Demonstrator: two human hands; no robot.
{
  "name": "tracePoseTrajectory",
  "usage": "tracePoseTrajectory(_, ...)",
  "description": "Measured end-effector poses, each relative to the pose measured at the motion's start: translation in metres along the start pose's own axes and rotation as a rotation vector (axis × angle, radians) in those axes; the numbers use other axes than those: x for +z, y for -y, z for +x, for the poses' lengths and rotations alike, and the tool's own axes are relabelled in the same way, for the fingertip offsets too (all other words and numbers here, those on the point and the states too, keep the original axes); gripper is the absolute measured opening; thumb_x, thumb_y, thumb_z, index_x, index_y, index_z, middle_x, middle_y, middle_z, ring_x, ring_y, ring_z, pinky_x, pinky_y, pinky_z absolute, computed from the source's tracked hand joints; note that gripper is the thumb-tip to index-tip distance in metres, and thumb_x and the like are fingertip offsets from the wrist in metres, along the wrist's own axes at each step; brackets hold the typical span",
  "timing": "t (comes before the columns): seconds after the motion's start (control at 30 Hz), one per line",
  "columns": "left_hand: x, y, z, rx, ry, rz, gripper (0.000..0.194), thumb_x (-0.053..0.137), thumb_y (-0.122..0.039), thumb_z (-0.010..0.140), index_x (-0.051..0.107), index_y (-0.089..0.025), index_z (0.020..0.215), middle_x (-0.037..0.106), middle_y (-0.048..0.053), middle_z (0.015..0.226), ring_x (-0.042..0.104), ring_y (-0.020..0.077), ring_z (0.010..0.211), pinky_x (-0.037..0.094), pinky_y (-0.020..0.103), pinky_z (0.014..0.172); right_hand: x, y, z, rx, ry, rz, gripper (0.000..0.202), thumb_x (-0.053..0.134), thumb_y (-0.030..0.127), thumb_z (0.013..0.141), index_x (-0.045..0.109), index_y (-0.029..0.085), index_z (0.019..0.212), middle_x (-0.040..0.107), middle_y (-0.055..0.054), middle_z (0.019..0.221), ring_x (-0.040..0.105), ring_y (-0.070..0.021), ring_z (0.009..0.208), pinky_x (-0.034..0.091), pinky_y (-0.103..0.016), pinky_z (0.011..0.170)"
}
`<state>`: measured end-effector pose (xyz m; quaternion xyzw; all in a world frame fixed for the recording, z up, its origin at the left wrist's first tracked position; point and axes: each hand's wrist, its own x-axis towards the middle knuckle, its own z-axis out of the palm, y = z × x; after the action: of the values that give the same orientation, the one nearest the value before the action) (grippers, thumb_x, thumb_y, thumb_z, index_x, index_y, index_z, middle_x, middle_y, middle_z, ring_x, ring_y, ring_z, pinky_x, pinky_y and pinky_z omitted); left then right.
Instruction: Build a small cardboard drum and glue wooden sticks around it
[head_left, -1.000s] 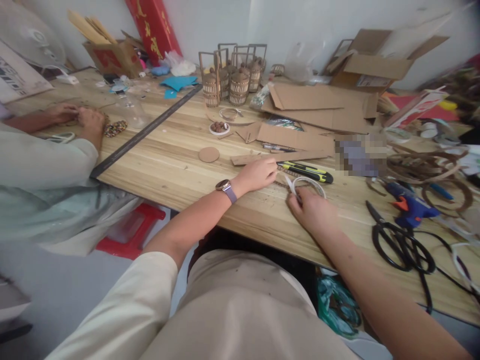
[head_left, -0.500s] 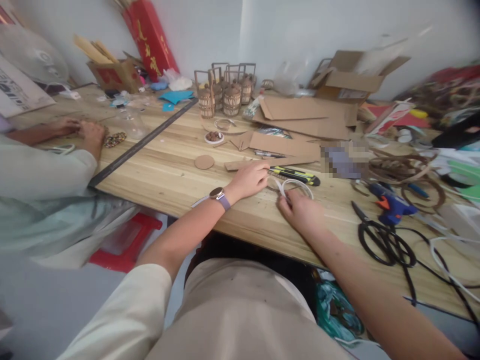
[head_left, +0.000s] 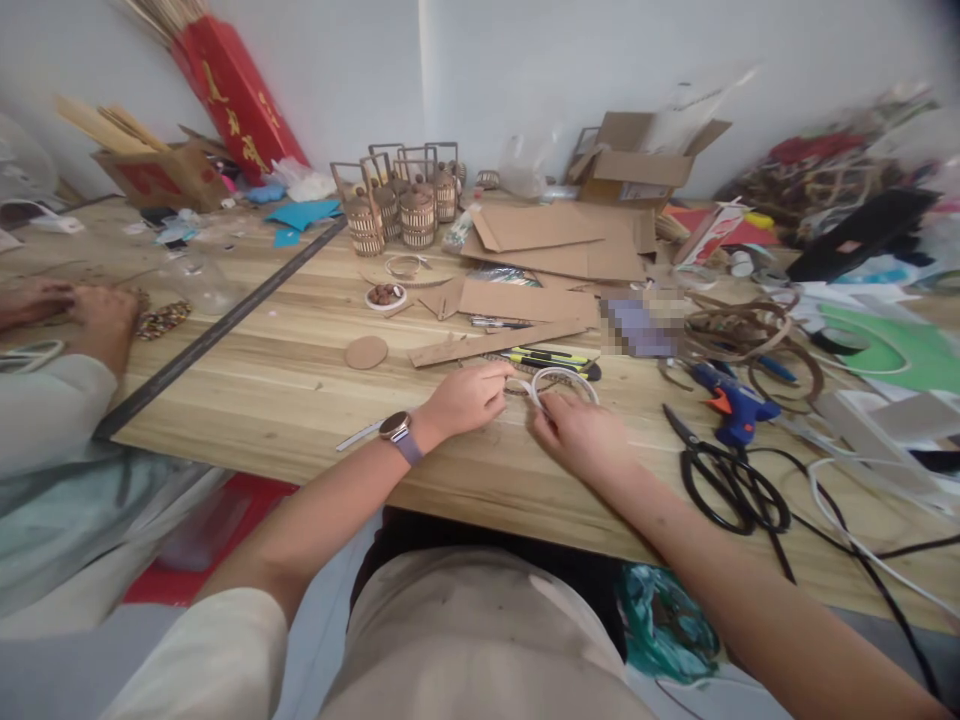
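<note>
A narrow roll of white tape (head_left: 586,381) stands on its edge on the wooden table, gripped by my right hand (head_left: 583,432) at its near side. A short white length runs from the roll to my left hand (head_left: 466,400), whose thumb and fingertips are pinched on it. Under my left wrist, with its watch, a thin white strip (head_left: 358,436) sticks out on the tabletop. Just beyond my fingers lie yellow-and-black utility knives (head_left: 551,357) and a long cardboard strip (head_left: 480,344). My palms and the tape's hidden parts cannot be seen.
Scissors (head_left: 733,485) and a blue glue gun (head_left: 733,405) with cables lie to the right. A cardboard disc (head_left: 366,352) and a dish of brown beads (head_left: 386,296) are left of centre. Small lidded baskets (head_left: 418,215) stand behind. A co-worker's hands (head_left: 97,310) work at far left.
The view has swung to the right, so the table's things sit further left. Both hands keep their hold on the tape, with only a small shift.
</note>
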<state>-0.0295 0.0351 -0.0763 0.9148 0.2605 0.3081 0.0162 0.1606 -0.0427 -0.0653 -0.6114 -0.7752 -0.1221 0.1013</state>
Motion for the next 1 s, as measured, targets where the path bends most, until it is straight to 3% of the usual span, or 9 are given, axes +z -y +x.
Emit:
tracePoseTrajectory(0.43, -0.004, -0.004, -0.003, -0.123, -0.043, 0.07, 0.028, 0.04, -0.021, 0.1, 0.062, -0.014, 0.084, 0.067, 0.01, 0.093, 0.067, 0.0183, 0.08, 0.055, 0.028, 0.069, 0.006, -0.019, 0.004, -0.099, -0.125, 0.009, 0.033, 0.04, 0.026, 0.096, 0.065, 0.016, 0.078, 0.069, -0.008, 0.069, 0.057, -0.0185, 0.062, 0.032, -0.029, 0.059)
tracePoseTrajectory(0.8, -0.007, -0.011, -0.003, -0.155, -0.043, 0.103, 0.025, 0.041, -0.021, 0.1, 0.062, -0.015, 0.087, 0.066, 0.008, 0.088, 0.066, 0.017, 0.072, 0.052, 0.026, 0.059, -0.002, -0.031, 0.001, -0.186, -0.319, 0.027, 0.029, 0.043, 0.022, 0.099, 0.069, 0.013, 0.094, 0.071, -0.006, 0.067, 0.06, -0.0184, 0.06, 0.036, -0.03, 0.061)
tracePoseTrajectory(1.0, -0.013, -0.006, -0.004, -0.203, 0.003, 0.163, 0.033, 0.036, -0.022, 0.101, 0.062, -0.016, 0.082, 0.064, 0.007, 0.083, 0.063, 0.0167, 0.065, 0.047, 0.026, 0.055, -0.008, -0.031, -0.003, -0.189, -0.317, 0.049, 0.029, 0.041, 0.022, 0.1, 0.067, 0.012, 0.092, 0.07, -0.005, 0.065, 0.06, -0.0173, 0.057, 0.037, -0.029, 0.06)
